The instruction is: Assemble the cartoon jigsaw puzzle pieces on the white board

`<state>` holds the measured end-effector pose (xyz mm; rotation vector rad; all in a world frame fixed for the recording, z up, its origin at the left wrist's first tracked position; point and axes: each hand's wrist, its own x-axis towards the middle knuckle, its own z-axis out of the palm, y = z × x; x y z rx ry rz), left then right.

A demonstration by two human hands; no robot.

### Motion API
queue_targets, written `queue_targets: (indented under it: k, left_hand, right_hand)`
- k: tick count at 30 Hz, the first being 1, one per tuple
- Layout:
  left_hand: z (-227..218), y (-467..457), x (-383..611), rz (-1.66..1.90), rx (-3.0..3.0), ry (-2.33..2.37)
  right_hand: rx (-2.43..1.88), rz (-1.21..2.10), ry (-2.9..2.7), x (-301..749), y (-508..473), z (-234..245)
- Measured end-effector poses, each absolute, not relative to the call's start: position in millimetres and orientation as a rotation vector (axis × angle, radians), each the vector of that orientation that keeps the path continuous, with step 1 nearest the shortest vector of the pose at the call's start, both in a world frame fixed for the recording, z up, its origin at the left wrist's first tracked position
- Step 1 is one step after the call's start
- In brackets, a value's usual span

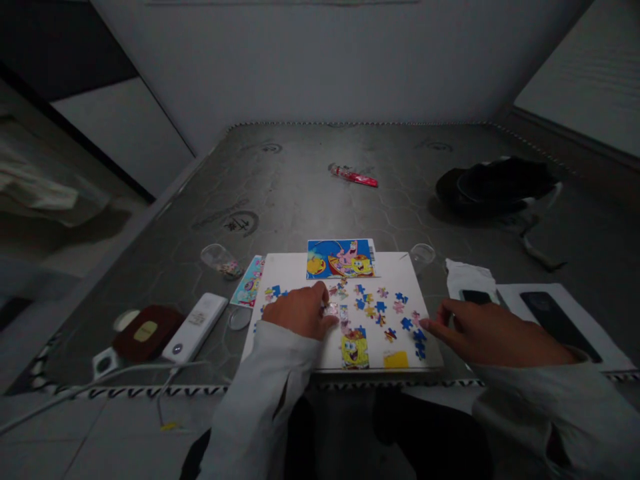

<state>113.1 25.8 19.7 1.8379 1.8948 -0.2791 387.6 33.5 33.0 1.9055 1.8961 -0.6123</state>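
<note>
The left hand (299, 311) curled narrowly over a pink puzzle piece (331, 309) mid-way across the white board (295, 270), its grip unclear; the right hand (493, 331) lay wide open near the board's right edge, just beside blue pieces (406, 324).

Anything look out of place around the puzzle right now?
A crumpled red wrapper lies alone on the bare mattress, well away from the white board, so it looks stray. The SpongeBob picture card also overhangs the board's far edge. The loose puzzle pieces look undamaged, as far as this dim view shows.
</note>
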Motion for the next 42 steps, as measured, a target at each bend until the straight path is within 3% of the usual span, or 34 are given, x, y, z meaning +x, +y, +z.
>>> queue_targets:
  k: [7,20,42]
  left_hand:
    - [10,34,75,-0.213,1.835,1.939]
    - [-19,38,94,-0.060,2.158,1.587]
    - [-15,32,85,-0.116,2.131,1.506]
  right_hand:
    - [1.911,-0.532,1.877,366,29,36]
    - [1.869,-0.553,1.852,349,30,36]
    - [1.754,-0.602,1.983,345,29,24]
